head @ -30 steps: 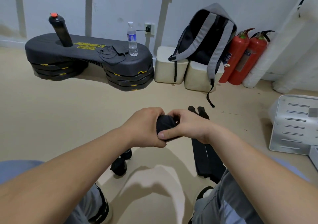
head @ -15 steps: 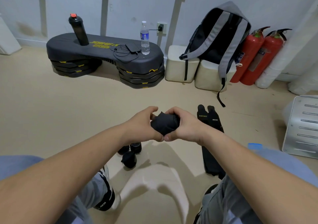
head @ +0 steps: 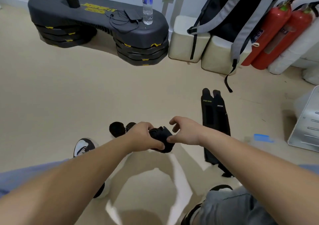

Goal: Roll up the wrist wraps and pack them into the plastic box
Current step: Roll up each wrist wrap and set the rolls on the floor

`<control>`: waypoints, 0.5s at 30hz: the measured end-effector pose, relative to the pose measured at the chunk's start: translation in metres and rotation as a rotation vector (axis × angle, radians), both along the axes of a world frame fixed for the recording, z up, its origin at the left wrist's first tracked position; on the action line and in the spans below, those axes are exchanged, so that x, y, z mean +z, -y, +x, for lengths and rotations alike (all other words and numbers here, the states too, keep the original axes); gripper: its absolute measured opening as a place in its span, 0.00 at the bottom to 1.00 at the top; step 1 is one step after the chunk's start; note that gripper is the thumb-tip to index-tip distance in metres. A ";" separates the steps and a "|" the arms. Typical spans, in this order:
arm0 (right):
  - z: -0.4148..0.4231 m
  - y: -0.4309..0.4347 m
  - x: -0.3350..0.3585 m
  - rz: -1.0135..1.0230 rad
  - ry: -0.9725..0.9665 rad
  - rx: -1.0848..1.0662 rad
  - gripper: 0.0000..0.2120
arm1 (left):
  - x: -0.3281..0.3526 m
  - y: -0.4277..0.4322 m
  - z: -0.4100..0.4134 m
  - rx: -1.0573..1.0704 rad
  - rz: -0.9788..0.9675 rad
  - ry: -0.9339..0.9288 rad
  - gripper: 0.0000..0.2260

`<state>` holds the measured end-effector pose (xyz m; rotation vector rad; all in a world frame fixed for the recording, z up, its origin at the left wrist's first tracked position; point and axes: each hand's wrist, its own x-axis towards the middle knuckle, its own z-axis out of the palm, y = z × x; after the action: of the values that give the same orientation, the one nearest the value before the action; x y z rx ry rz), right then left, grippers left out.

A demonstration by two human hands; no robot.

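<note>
Your left hand grips the nearly finished black fabric wrist-wrap roll above the beige floor; your right hand has its fingers spread off it, with only the thumb touching; two finished black rolls lie nearby; two flat black wraps await rolling; nothing looks packed yet.

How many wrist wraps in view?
5: one wrap gripped by the left hand, two rolled wraps beyond it, two flat wraps beside the right hand. Others may be hidden.
</note>
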<state>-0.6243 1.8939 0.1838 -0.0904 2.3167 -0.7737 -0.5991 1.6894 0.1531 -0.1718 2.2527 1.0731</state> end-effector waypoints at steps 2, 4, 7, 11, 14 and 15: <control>-0.011 0.013 -0.025 0.039 0.050 0.029 0.32 | -0.025 0.003 -0.004 0.009 -0.094 0.002 0.23; -0.019 0.023 -0.051 0.084 0.110 0.056 0.30 | -0.048 0.006 -0.011 0.016 -0.193 0.026 0.24; -0.022 0.032 -0.089 0.127 0.149 0.055 0.27 | -0.084 0.012 -0.019 -0.021 -0.323 0.039 0.21; -0.023 0.039 -0.134 0.084 0.207 -0.019 0.20 | -0.123 0.020 -0.026 -0.082 -0.467 0.007 0.19; -0.027 0.040 -0.156 0.071 0.206 -0.073 0.16 | -0.139 0.022 -0.036 -0.117 -0.537 0.028 0.21; -0.027 0.041 -0.160 0.059 0.204 -0.098 0.15 | -0.144 0.023 -0.040 -0.130 -0.551 0.036 0.23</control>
<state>-0.6517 1.8533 0.0234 0.1238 2.1600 -0.7269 -0.6388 1.6662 0.0093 -0.2635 2.4377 0.3599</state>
